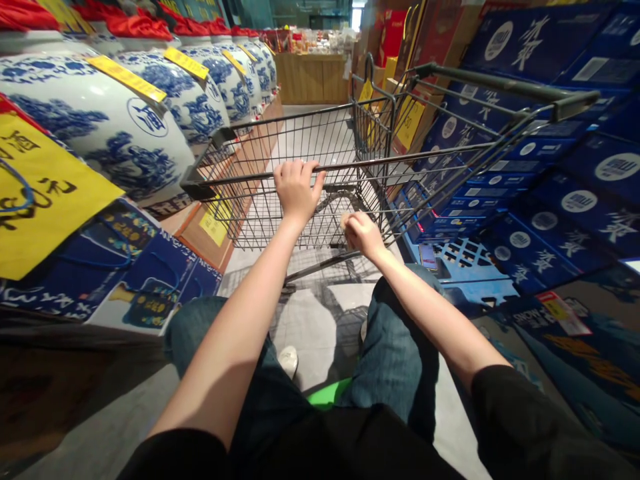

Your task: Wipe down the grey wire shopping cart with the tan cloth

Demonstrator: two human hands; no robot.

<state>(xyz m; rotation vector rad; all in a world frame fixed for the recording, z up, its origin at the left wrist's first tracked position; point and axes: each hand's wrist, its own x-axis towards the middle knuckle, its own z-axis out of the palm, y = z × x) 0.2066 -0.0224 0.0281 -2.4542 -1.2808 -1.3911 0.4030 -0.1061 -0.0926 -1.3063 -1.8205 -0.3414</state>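
Note:
A black wire shopping cart (pixel 350 165) stands side-on before my knees, its push handle (pixel 500 85) to the upper right. My left hand (pixel 298 190) is closed over the cart's near top rail, fingers curled across it and thumb on the right. Lower and further right, my right hand (pixel 365 235) is closed beside the cart's near mesh wall. A small pale beige piece (pixel 345 224) shows at its fingertips; its kind is not clear, though it looks soft. Whether it touches the wires, I cannot tell. Through the mesh, the light floor shows.
Large blue-and-white jars (pixel 150 143) with red cloth tops line the left side, above blue gift boxes (pixel 135 287). Stacked blue cartons (pixel 545 200) rise on the right, by a light-blue plastic crate (pixel 470 263). A phone-like object (pixel 428 257) lies near my right knee.

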